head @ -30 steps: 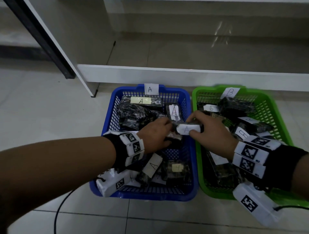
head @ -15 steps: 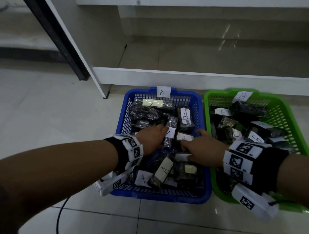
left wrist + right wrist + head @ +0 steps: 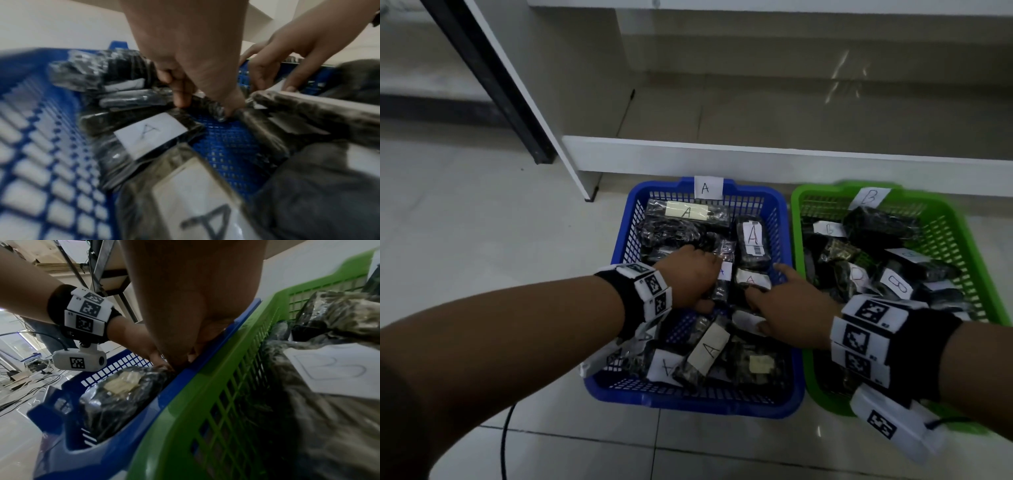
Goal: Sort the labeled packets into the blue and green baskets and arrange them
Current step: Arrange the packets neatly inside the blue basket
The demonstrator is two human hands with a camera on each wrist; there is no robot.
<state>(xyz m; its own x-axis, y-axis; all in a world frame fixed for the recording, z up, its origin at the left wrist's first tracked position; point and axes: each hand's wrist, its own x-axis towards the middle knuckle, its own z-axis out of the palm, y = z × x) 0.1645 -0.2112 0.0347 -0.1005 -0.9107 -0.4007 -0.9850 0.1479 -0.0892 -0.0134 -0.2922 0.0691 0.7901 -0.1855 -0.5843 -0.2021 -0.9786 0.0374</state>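
Inside the blue basket (image 3: 784,240), the left hand (image 3: 688,277) pinches a narrow packet (image 3: 209,105) between thumb and fingers, apparently tucking it among the A packets. The right hand (image 3: 787,308) presses loose fingers on another A packet (image 3: 751,281), likely steadying it. The green basket (image 3: 962,257) holds B packets.

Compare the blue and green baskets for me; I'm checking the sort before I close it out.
The blue basket carries an A tag on its far rim and holds A-labelled packets; the green basket carries a B tag and holds B-labelled ones. Both hands, left hand and right hand, work in the blue, none in the green. Both are slotted plastic, side by side.
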